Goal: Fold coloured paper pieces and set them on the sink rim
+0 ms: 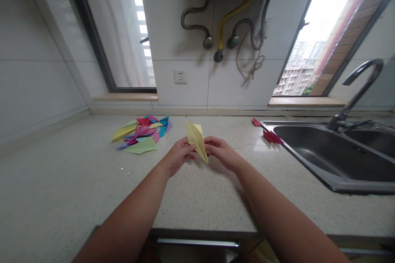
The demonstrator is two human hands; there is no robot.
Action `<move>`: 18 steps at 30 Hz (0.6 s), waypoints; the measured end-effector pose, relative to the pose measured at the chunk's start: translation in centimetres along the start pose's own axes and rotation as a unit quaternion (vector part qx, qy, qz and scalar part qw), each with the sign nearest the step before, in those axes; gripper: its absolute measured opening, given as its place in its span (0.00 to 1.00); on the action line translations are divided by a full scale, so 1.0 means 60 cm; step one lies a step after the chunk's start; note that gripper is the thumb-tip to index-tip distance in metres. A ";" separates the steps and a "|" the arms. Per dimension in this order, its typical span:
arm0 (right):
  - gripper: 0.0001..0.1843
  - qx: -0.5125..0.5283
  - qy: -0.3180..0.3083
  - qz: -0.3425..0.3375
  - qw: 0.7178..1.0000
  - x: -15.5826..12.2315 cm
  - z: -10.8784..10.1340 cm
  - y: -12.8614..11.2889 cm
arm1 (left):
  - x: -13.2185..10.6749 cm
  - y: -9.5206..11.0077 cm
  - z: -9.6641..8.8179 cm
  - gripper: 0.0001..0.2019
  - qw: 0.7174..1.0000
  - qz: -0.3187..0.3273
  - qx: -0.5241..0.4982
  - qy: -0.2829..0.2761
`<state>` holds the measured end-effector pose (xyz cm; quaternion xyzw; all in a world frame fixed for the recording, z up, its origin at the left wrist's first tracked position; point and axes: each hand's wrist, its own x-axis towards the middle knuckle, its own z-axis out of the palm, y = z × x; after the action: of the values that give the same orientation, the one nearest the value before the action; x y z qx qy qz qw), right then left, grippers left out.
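Observation:
A pale yellow folded paper plane is held up just above the counter, its narrow tip pointing down toward me. My left hand pinches its left side, thumb on the near face. On the other side, my right hand has its fingers closed at the paper's right edge; some fingertips are hidden behind it. To the left lies a heap of folded paper pieces in pink, red, blue, purple, yellow and green. A light green folded paper plane lies at the heap's near edge.
A steel sink with a curved faucet is set into the counter at right. Red folded papers lie by its rim. Behind are a tiled wall, a socket, hoses and two windows. A drawer edge runs below the counter.

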<state>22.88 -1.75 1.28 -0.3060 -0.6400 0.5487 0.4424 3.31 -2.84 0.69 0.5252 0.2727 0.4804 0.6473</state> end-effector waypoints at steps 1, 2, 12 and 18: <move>0.13 -0.008 0.007 -0.008 1.000 0.001 0.000 0.002 | 0.001 -0.002 -0.002 0.19 1.000 -0.006 0.000 0.005; 0.12 -0.016 0.017 -0.016 1.000 0.003 0.000 0.003 | 0.003 -0.004 -0.004 0.19 1.000 -0.014 0.002 0.016; 0.14 -0.128 0.140 -0.082 0.978 0.012 -0.010 0.011 | 0.003 -0.012 -0.005 0.16 0.996 -0.045 0.067 0.036; 0.16 -0.176 0.113 -0.081 0.975 0.010 -0.006 0.020 | 0.002 -0.016 -0.002 0.17 0.993 -0.014 0.117 0.000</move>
<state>22.82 -0.80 0.28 -0.3858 -0.6950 0.3517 0.4945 3.58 -2.65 -0.24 0.5933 0.3345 0.4359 0.5883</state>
